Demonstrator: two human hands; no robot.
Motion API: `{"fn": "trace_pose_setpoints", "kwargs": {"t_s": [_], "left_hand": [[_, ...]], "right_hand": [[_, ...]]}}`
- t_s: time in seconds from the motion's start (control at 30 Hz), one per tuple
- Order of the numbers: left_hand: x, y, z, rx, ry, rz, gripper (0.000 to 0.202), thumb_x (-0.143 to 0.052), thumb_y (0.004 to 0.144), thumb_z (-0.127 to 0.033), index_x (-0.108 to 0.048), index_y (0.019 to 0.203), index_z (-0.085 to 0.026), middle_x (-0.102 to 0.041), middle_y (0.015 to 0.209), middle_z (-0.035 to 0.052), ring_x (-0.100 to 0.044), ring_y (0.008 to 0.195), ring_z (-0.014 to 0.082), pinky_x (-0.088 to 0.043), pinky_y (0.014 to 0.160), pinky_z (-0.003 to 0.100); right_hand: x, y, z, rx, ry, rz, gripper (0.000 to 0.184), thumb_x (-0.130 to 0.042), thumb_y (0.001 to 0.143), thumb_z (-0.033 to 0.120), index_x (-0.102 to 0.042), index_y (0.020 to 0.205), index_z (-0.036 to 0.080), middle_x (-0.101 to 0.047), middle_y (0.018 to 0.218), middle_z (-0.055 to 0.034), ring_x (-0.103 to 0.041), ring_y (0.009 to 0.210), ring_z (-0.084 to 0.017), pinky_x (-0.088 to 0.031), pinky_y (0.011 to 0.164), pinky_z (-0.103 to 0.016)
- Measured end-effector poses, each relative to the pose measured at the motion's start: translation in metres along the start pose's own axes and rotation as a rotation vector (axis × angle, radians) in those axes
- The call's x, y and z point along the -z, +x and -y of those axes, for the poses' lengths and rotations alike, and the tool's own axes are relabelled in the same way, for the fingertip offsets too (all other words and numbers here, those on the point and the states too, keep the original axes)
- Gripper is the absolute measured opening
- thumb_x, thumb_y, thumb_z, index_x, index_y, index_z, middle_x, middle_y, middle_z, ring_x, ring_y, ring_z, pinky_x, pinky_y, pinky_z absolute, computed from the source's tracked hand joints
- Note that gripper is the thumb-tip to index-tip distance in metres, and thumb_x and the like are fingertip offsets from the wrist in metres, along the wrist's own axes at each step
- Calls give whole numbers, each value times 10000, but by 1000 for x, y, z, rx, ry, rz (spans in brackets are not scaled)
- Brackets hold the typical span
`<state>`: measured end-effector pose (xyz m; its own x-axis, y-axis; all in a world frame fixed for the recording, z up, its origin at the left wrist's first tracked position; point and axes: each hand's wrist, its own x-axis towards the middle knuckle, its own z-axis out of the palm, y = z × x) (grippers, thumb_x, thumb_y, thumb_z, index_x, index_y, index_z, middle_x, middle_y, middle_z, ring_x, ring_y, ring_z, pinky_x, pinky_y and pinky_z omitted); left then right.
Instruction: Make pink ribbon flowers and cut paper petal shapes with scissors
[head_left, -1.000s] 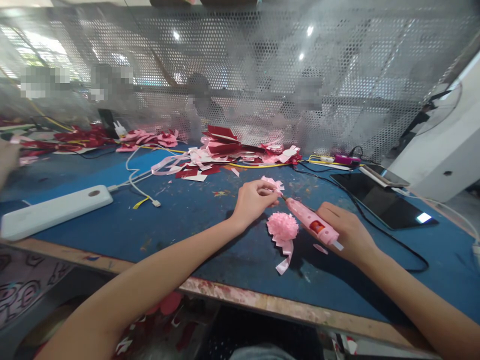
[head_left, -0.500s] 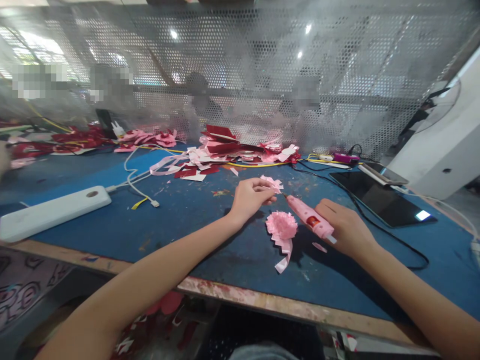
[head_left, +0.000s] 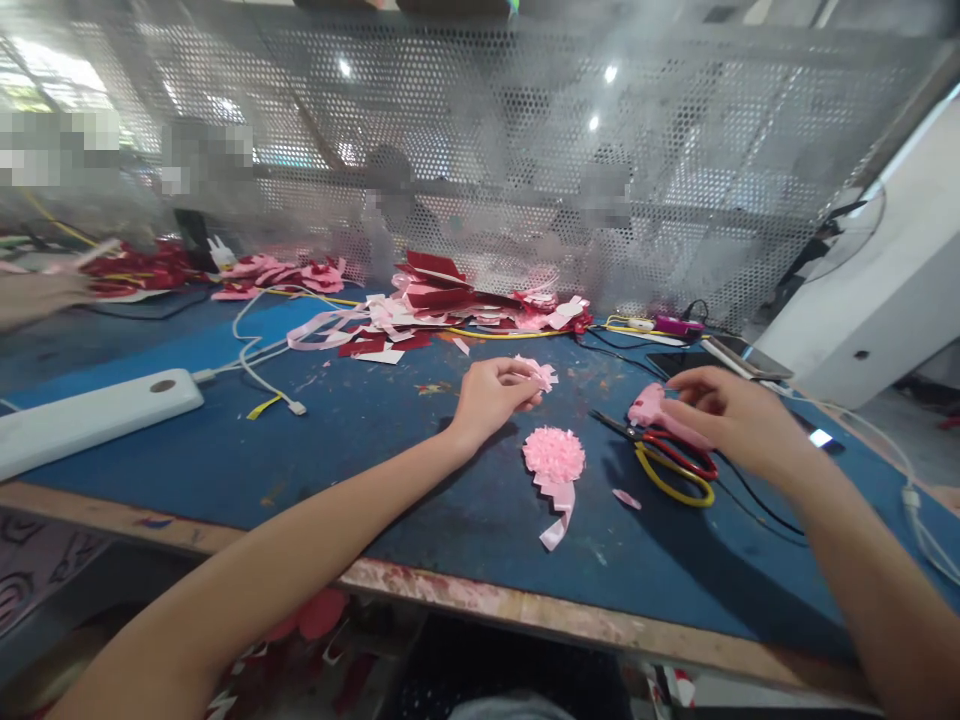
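Observation:
My left hand (head_left: 491,398) pinches a small frilly pink paper piece (head_left: 540,374) above the table, its fingers closed on one edge. A pink glue gun (head_left: 649,405) lies on the table to the right, and my right hand (head_left: 724,415) is over its handle with thumb and fingers apart. Just in front of the gun rest scissors (head_left: 675,475) with one red and one yellow handle loop. Between my hands, nearer the table edge, sits a round fringed pink paper flower (head_left: 553,455) with a notched strip trailing from it. A pink scrap (head_left: 626,498) lies beside it.
Pink and red paper scraps (head_left: 450,300) are heaped against the perforated metal screen (head_left: 480,140). A white power strip (head_left: 97,420) and cables lie left. Another person's hand (head_left: 41,298) shows at far left. Dark flat devices (head_left: 750,355) lie right.
My right hand has moved right and put the glue gun down on the table, loosening its fingers. The scissors now show. My left hand still holds the pink piece.

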<state>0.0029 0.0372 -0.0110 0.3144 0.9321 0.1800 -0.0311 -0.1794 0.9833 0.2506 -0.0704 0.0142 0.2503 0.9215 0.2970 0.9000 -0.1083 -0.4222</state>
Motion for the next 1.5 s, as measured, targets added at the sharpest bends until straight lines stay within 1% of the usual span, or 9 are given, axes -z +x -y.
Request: {"fn": "trace_pose_setpoints", "kwargs": {"t_s": [0.13,0.3,0.47,0.63,0.77,0.97,1.13,1.3,1.5], "left_hand": [[3,1,1,-8,20,-4,192,-725,643,-237,-647,776,-122,-688,651,59,-669,601,148,-544,549,222],[7,1,-2,4,60,14,181,-707,656,-229,-643,788,-123,-679,629,43,-668,600,141,-542,555,218],[10,0,-12,33,113,56,187,-701,656,-224,-645,801,-120,-691,658,56,-678,616,149,-548,573,231],[10,-4,-22,-55,199,88,184,-687,665,-249,-655,804,-133,-704,682,60,-685,629,157,-556,603,249],[7,-9,-25,-138,321,108,168,-657,666,-223,-670,810,-138,-712,691,65,-695,659,174,-550,635,258],[5,-9,-23,-122,334,128,190,-650,668,-239,-672,822,-129,-717,710,77,-694,654,178,-551,633,264],[4,-7,-23,-68,260,146,226,-683,668,-275,-665,831,-119,-709,702,79,-692,646,170,-565,637,266],[2,-8,-26,-16,212,167,269,-716,639,-280,-657,828,-99,-699,684,84,-694,643,180,-568,593,252],[2,-8,-22,-27,215,185,252,-706,645,-286,-664,819,-108,-697,683,81,-691,642,176,-571,599,258]], "right_hand": [[-40,-24,64,139,-159,232,468,-471,793,621,-594,739,173,-615,815,-117,-595,717,-256,-433,635,-366],[-79,-26,76,218,-84,203,404,-684,665,490,-513,836,167,-577,891,-115,-557,861,-281,-429,731,-373],[-69,-24,58,127,495,289,349,-630,729,333,-394,963,224,-535,795,-1,-528,667,-173,-437,602,-296],[-58,-23,48,-20,932,254,354,-660,712,316,-483,1012,252,-541,913,-2,-553,781,-163,-484,681,-303],[-57,-19,48,-221,1252,358,329,-703,651,314,-524,919,251,-559,840,28,-556,695,-130,-493,590,-266],[-59,-17,47,-242,1244,388,453,-773,603,220,-534,986,260,-602,733,54,-533,574,-84,-373,473,-180],[-61,-16,49,-223,1241,277,296,-790,592,250,-612,821,191,-633,730,22,-556,635,-91,-423,585,-208],[-64,-15,48,-155,1281,136,232,-782,623,280,-642,799,223,-627,769,34,-564,701,-99,-446,670,-221],[-67,-15,45,-70,1237,170,221,-776,648,282,-640,815,237,-649,789,26,-585,694,-112,-474,653,-236]]}}
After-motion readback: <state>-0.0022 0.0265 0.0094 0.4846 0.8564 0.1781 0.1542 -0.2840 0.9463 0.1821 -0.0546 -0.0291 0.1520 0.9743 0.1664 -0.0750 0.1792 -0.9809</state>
